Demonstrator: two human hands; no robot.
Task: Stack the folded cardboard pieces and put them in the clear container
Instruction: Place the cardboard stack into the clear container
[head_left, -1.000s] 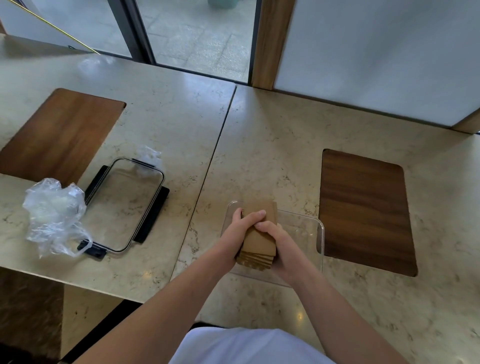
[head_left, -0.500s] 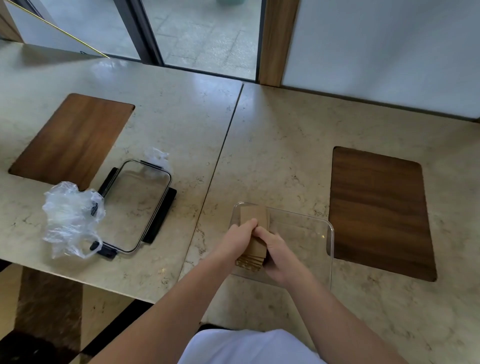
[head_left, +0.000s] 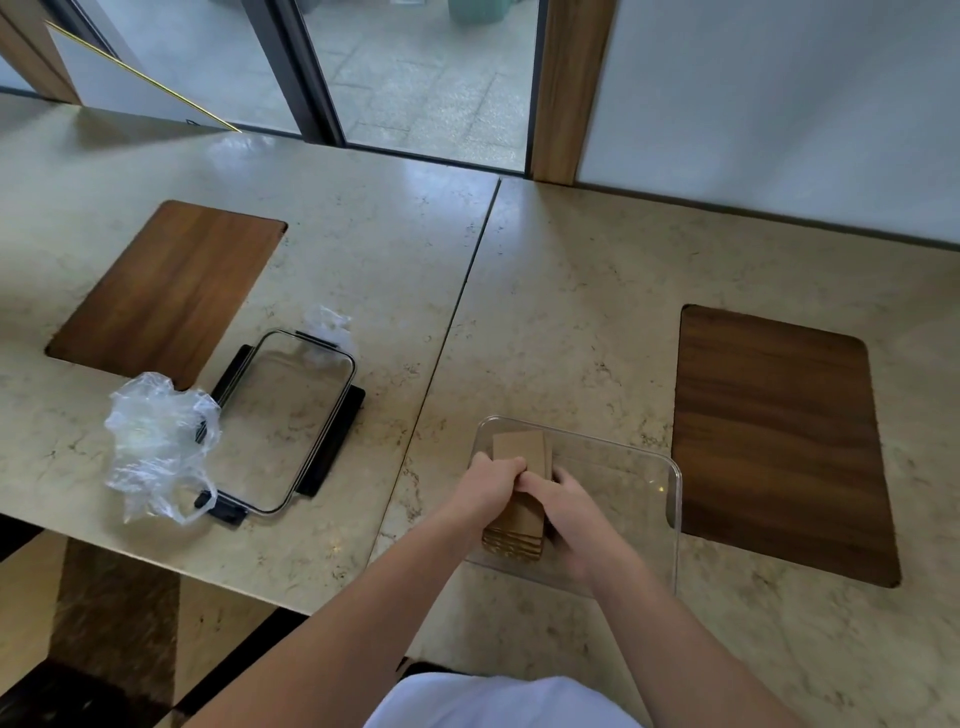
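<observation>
Near the worktop's front edge, in the head view, the clear container holds the cardboard stack along its left wall. The left hand and right hand both grip it. Stacking looks done; only release remains. Its long axis runs front to back, pointing away from the person.

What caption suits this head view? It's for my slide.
Both hands, left hand and right hand, lower the cardboard stack into the clear container.
</observation>
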